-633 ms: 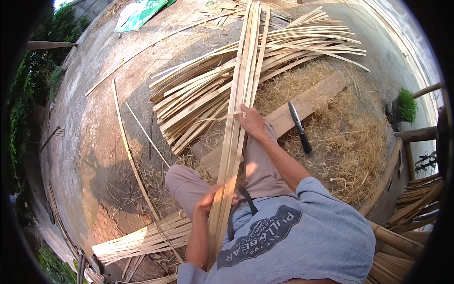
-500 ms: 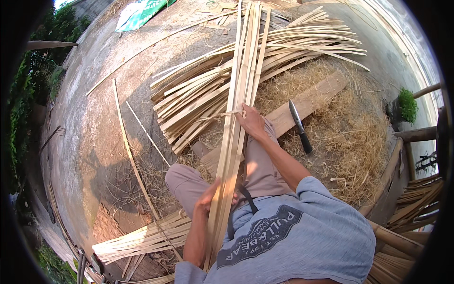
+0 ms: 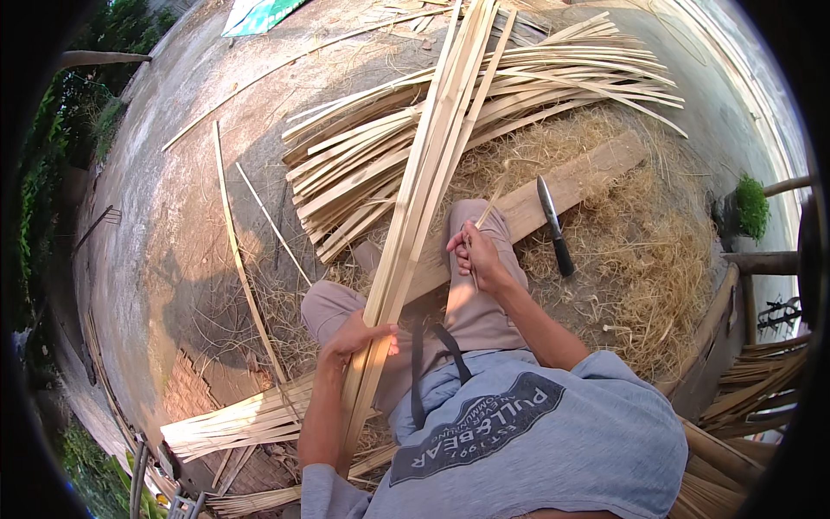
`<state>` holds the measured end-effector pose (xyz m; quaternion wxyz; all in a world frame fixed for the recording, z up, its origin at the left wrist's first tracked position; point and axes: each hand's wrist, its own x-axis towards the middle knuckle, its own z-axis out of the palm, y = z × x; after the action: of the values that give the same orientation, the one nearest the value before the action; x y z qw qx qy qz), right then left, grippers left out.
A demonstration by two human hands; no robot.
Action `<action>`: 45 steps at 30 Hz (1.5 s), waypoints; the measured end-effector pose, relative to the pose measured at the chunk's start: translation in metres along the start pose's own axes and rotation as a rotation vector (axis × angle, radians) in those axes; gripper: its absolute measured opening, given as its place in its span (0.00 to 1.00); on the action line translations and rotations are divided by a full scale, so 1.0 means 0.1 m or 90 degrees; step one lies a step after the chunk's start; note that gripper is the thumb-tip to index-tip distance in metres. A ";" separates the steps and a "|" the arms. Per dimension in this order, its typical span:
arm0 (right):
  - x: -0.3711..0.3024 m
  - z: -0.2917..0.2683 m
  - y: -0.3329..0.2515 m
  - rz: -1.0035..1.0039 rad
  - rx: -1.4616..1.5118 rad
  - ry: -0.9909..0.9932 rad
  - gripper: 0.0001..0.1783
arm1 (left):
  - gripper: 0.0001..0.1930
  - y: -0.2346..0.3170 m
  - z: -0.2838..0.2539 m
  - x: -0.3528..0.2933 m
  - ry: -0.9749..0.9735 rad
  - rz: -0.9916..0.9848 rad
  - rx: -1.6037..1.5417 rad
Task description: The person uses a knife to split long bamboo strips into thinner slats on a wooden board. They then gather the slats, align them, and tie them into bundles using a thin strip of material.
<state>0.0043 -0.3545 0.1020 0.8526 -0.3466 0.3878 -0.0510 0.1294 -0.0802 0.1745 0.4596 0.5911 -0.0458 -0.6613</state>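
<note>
My left hand (image 3: 356, 336) is closed round the lower part of a bundle of long bamboo strips (image 3: 424, 186), which slants across my lap and up over the pile beyond. Apart from the bundle, above my right thigh, my right hand (image 3: 481, 258) is closed on a thin bamboo strip (image 3: 494, 204). Its curled upper end sticks out past my fingers. To the right of that hand, a knife (image 3: 554, 227) with a black handle lies by a wooden plank (image 3: 581, 183), blade pointing away from me.
A large pile of bamboo strips (image 3: 359, 173) lies ahead, under the bundle. Curly shavings (image 3: 644, 281) cover the ground at right. More pale strips (image 3: 233, 422) lie at lower left. A few single strips (image 3: 232, 229) are scattered on the ground at left. A potted plant (image 3: 750, 208) stands far right.
My right hand has left the bundle and come nearer to me, with the thin strip in it. My left hand has moved slightly left and up, and the bundle leans more to the right.
</note>
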 end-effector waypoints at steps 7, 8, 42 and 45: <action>-0.01 0.41 0.89 0.435 -0.230 -0.457 0.29 | 0.21 0.23 -0.31 -0.15 0.027 -0.025 0.016; -0.01 0.49 0.96 0.433 -0.310 -0.505 0.29 | 0.24 0.23 -0.36 -0.14 0.024 -0.033 0.016; -0.01 1.75 -0.08 -0.751 -1.404 -1.058 0.13 | 0.32 -0.51 0.18 0.17 0.216 0.246 0.099; 0.06 1.67 -0.06 -0.613 -1.366 -1.024 0.13 | 0.28 -0.53 0.12 0.20 0.238 0.150 0.177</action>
<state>0.1254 -0.2687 0.1785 0.0657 -0.8437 -0.4976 0.1902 0.0926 -0.0690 0.1311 0.4484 0.7510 -0.1188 -0.4698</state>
